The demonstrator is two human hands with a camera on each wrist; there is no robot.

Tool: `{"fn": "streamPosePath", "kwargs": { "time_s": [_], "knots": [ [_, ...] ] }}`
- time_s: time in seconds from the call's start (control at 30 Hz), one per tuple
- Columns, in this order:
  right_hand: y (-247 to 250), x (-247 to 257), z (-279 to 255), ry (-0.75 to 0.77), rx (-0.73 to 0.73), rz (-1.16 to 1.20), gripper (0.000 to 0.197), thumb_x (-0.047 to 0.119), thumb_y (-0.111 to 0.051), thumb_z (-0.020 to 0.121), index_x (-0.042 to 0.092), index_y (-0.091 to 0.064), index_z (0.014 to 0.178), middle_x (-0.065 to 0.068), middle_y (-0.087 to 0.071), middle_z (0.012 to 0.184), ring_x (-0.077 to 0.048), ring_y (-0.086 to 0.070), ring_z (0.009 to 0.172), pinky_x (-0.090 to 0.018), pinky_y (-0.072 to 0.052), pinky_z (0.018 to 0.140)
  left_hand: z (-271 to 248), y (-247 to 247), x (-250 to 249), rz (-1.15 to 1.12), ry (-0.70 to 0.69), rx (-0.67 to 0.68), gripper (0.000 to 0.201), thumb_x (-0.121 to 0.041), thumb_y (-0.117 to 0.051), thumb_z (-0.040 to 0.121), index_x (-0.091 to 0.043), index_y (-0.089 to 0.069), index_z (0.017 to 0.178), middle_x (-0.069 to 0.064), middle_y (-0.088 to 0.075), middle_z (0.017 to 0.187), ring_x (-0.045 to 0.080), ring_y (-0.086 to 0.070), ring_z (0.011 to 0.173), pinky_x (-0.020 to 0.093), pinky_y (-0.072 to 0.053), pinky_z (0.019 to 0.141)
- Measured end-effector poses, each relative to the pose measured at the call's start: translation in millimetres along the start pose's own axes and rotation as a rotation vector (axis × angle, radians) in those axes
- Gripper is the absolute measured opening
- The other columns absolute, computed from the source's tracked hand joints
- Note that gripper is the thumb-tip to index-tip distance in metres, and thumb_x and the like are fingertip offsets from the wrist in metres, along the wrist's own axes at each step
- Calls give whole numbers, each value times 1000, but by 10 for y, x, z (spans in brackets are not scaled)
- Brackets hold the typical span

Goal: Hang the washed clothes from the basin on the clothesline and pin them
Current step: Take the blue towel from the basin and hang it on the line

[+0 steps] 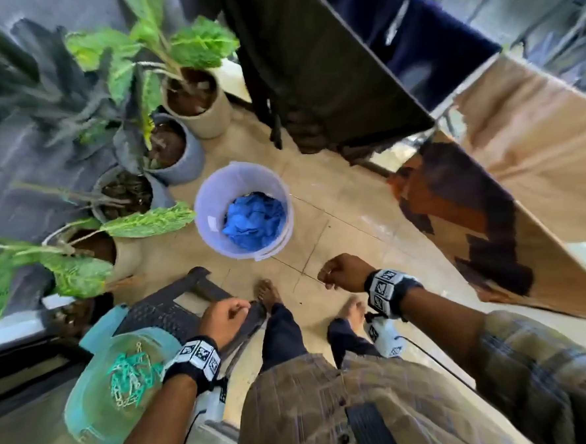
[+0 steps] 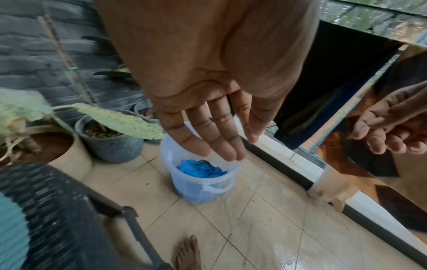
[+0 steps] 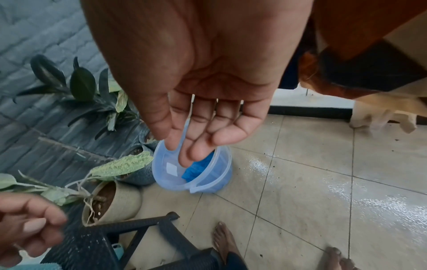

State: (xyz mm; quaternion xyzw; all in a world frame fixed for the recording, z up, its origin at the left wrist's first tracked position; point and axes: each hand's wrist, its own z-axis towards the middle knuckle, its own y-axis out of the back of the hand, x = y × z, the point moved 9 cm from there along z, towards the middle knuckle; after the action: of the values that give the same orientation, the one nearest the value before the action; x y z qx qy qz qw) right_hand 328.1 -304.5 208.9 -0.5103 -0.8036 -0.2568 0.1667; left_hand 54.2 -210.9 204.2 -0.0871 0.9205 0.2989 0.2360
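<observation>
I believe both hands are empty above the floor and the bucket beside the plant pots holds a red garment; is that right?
Not quite: the garment in the bucket is blue, as the head view shows. The left hand and right hand do hold nothing, and the bucket does stand beside the plant pots.

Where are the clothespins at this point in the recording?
In the head view, the green clothespins lie in a teal bowl at lower left, just left of the left hand and beside the dark stool.
</observation>
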Motion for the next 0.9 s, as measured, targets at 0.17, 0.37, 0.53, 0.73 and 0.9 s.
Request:
{"fn": "streamPosePath", "kwargs": {
  "time_s": [0.17,0.37,0.53,0.73,0.9],
  "knots": [
    [-151,491,623,-35,59,-49,17,10,-57,89,21,-70,85,1,-71,72,-17,-67,73,-35,-57,84,239,352,620,-213,97,-46,31,-6,-65,88,-33,-65,73,-2,-72,77,19,-67,76,32,-54,74],
    [-202,1021,1446,-45,44,-82,12,18,-62,92,16,-73,91,-6,-76,83,-20,-71,81,-32,-56,83,636,691,1068,-465,140,-131,10,-36,-59,73,-31,-68,76,-12,-71,72,11,-67,74,29,-52,75],
    [-296,1482,2192,15,54,-123,21,22,-59,91,14,-75,80,-3,-72,75,-23,-69,79,-32,-54,81,1234,729,1395,-490,200,-153,18,-50,-53,67,-47,-69,75,-13,-70,73,20,-67,77,35,-53,76],
    [-751,1413,3580,81,164,-270,30,30,-56,87,14,-71,66,-12,-73,74,-24,-67,72,-44,-56,81,2292,717,1557,-439,182,-144,15,-32,-57,79,-41,-67,87,3,-67,79,18,-60,73,35,-53,75],
    [-970,1133,4592,42,148,-400,18,18,-57,88,14,-73,82,-16,-73,91,-31,-69,89,-38,-55,84,3109,713,1917,-220,205,-162,61,-30,-60,91,-14,-39,146,6,-64,119,26,-61,113,31,-46,96]
  ]
}}
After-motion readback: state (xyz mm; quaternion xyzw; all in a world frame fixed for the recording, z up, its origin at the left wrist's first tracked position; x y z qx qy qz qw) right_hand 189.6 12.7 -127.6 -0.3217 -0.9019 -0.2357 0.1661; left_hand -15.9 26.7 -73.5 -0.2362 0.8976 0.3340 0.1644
